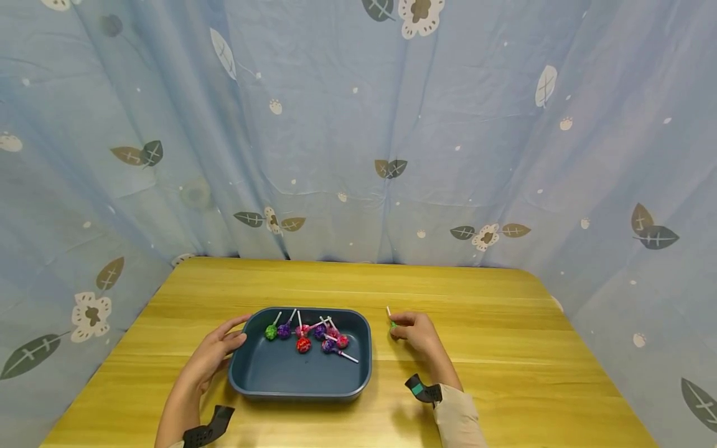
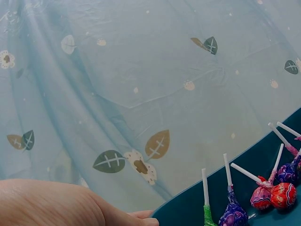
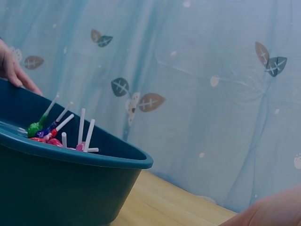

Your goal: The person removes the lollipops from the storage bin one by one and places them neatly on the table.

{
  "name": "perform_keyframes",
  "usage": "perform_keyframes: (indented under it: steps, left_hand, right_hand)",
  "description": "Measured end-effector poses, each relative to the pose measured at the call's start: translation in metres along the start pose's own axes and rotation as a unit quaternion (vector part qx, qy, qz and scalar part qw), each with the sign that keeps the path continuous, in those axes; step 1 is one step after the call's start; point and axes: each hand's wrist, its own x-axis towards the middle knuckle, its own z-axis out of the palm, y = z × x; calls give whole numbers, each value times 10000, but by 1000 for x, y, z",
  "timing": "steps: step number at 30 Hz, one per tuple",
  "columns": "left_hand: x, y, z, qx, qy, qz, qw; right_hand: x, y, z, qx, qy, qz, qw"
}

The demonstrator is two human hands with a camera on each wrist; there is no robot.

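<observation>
A dark blue plastic basin (image 1: 299, 396) stands on the table with several wrapped lollipops inside. Near its back wall lie a green lollipop (image 1: 271, 332), a purple lollipop (image 1: 284, 330) and a red lollipop (image 1: 303, 345), among other pink and purple ones. My left hand (image 1: 210, 354) rests on the basin's left rim, fingers fairly straight. To the right of the basin, my right hand (image 1: 417, 333) pinches another green lollipop (image 1: 393, 324) between thumb and fingers, its white stick pointing up. The right wrist view shows only part of that hand, and its lollipop is out of frame.
The wooden table (image 1: 504, 336) extends to both sides of the basin and behind it. A light blue curtain (image 1: 336, 124) with leaf and flower prints hangs behind the table and along both sides.
</observation>
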Motion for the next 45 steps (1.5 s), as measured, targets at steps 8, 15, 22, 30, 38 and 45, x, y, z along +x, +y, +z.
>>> perform_keyframes:
  steps: [8, 15, 22, 30, 38, 45]
  left_hand:
    - [0, -1, -1, -12, 23, 46, 10000]
    - [-2, 1, 1, 6, 24, 22, 10000]
    - [-3, 2, 1, 54, 45, 61, 10000]
    - [-2, 1, 1, 83, 33, 70, 9999]
    - [-2, 0, 2, 128, 125, 73, 9998]
    - [-3, 1, 5, 116, 224, 102, 9996]
  right_hand:
    - [-1, -2, 0, -68, 61, -107, 9999]
    - [0, -3, 0, -225, 120, -180, 9995]
    - [1, -3, -2, -322, 148, -199, 9992]
    - [0, -5, -6, -406, 225, -172, 9988]
    - [-4, -16, -9, -220, 379, -263, 9987]
    - [-5, -24, -9, 340, 286, -248, 9987]
